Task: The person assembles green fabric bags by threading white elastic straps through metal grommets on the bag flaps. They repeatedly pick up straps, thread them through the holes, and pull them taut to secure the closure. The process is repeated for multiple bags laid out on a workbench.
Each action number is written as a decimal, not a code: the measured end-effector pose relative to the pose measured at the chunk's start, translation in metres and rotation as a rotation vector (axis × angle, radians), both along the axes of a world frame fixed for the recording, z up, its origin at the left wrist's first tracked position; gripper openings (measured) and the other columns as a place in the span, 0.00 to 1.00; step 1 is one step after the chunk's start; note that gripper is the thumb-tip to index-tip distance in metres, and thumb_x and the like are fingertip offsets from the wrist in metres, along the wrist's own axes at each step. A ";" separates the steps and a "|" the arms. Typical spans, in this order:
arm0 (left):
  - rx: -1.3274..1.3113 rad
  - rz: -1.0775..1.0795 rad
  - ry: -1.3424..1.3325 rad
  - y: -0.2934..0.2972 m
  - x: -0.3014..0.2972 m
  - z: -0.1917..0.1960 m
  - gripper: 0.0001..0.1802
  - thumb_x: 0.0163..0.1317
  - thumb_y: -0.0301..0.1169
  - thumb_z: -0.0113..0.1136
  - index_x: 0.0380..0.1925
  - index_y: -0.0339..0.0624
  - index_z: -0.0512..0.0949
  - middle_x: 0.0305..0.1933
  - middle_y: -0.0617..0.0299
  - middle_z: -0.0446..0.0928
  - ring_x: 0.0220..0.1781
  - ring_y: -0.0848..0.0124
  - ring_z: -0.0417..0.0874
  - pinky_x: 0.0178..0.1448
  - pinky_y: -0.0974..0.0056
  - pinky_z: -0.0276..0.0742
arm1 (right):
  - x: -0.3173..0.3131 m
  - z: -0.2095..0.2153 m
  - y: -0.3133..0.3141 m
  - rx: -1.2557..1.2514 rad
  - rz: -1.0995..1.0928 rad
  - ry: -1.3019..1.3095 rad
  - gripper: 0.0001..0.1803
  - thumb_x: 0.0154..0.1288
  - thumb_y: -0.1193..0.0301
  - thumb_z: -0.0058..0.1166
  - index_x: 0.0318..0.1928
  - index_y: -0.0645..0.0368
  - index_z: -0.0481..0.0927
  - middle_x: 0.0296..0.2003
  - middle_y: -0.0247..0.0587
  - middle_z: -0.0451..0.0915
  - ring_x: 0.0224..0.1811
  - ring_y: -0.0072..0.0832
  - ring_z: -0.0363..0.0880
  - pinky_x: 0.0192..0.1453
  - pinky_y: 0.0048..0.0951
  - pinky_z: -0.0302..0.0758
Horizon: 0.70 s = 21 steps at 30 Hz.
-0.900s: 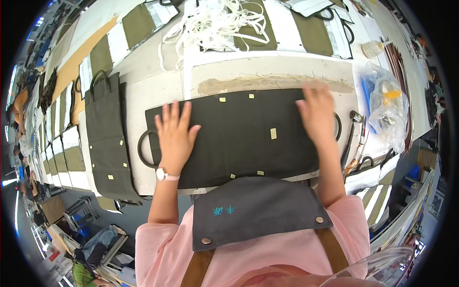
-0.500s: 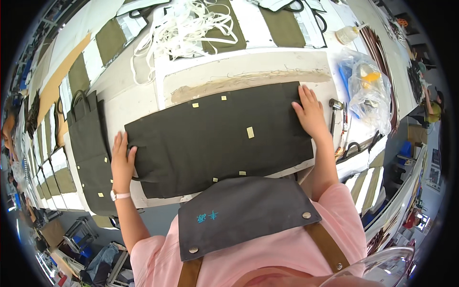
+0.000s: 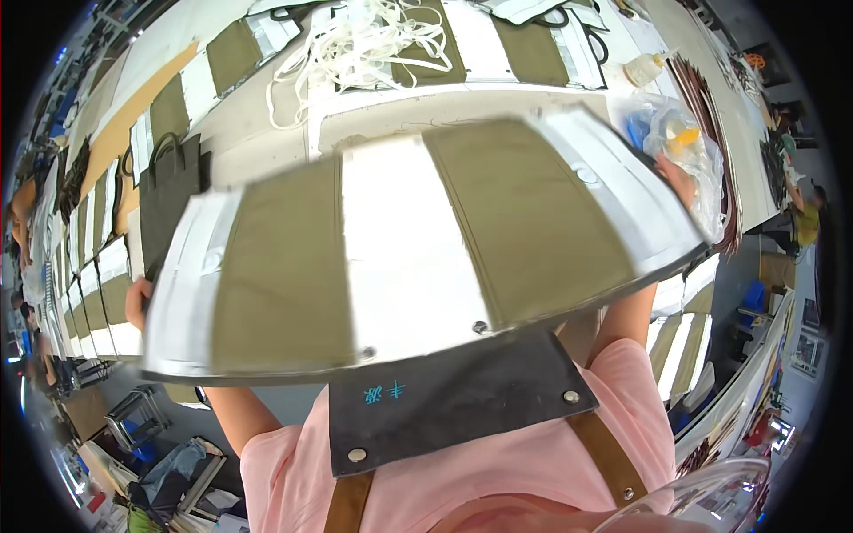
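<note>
The panel [image 3: 418, 249], a wide fabric piece with olive sections and white strips between and at the ends, is held up off the table [image 3: 267, 151], spread flat and tilted, filling the middle of the view; motion blur softens its edges. Its underside edge shows dark grey along the near rim. Two small metal studs sit near its lower edge. The left hand [image 3: 138, 302] is at the panel's left end, only the knuckles showing past the edge; it appears to grip that end, though the fingers are hidden behind the fabric. The right hand [image 3: 680, 182] is at the right end, mostly covered by the panel; its finger state cannot be told, but the panel's right corner rests at it. Both forearms rise from the lower frame under the panel. Behind the panel on the table: a dark bag [image 3: 169, 191] with loop handles at left, a tangle of white cord [image 3: 355, 44] at top centre, further olive-and-white panels [image 3: 533, 35] along the far edge, a clear plastic bag [image 3: 675, 142] with blue and yellow contents at right, and a small white bottle [image 3: 641, 67] beyond it. A row of like panels [image 3: 89, 284] lies at far left. The person wears a pink shirt and dark grey apron [image 3: 462, 400] with brown straps.
</note>
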<state>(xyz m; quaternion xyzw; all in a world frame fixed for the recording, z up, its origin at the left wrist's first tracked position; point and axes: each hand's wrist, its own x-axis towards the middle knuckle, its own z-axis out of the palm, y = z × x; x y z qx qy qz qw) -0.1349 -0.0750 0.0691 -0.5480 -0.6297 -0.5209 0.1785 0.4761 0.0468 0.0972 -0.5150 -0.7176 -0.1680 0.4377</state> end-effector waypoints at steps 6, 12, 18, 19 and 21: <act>-0.434 -0.188 -0.273 -0.031 -0.003 -0.071 0.13 0.57 0.11 0.53 0.36 0.40 0.81 0.57 0.50 0.73 0.53 0.63 0.80 0.53 0.64 0.76 | 0.008 -0.055 -0.017 -0.340 -0.124 -0.177 0.09 0.57 0.74 0.59 0.40 0.53 0.84 0.55 0.53 0.75 0.54 0.51 0.74 0.58 0.41 0.71; -0.868 -0.195 -0.245 -0.037 0.004 -0.059 0.19 0.57 0.12 0.45 0.39 0.40 0.82 0.51 0.52 0.79 0.51 0.61 0.80 0.55 0.64 0.74 | 0.029 -0.063 -0.042 -0.830 -0.072 -0.076 0.21 0.54 0.86 0.44 0.45 0.59 0.83 0.50 0.52 0.79 0.55 0.47 0.75 0.61 0.39 0.70; -0.607 -0.177 -0.246 0.040 0.035 -0.036 0.13 0.64 0.19 0.49 0.44 0.38 0.81 0.50 0.52 0.79 0.51 0.58 0.80 0.56 0.62 0.74 | -0.110 0.081 -0.039 -0.413 0.643 0.403 0.11 0.60 0.86 0.45 0.38 0.65 0.80 0.43 0.50 0.81 0.46 0.40 0.81 0.50 0.38 0.75; -0.587 -0.289 -0.234 0.066 0.053 -0.035 0.12 0.64 0.20 0.50 0.44 0.38 0.80 0.49 0.52 0.79 0.51 0.57 0.79 0.56 0.61 0.73 | -0.129 0.100 -0.046 -0.247 0.858 0.435 0.08 0.59 0.85 0.48 0.37 0.64 0.80 0.40 0.49 0.82 0.43 0.39 0.82 0.45 0.39 0.76; -0.571 -0.411 -0.147 0.099 0.086 -0.024 0.12 0.64 0.21 0.52 0.45 0.39 0.80 0.50 0.52 0.79 0.54 0.55 0.78 0.59 0.60 0.72 | -0.144 0.129 -0.050 -0.226 1.200 0.516 0.03 0.60 0.79 0.53 0.34 0.60 0.78 0.34 0.45 0.82 0.35 0.37 0.82 0.38 0.37 0.76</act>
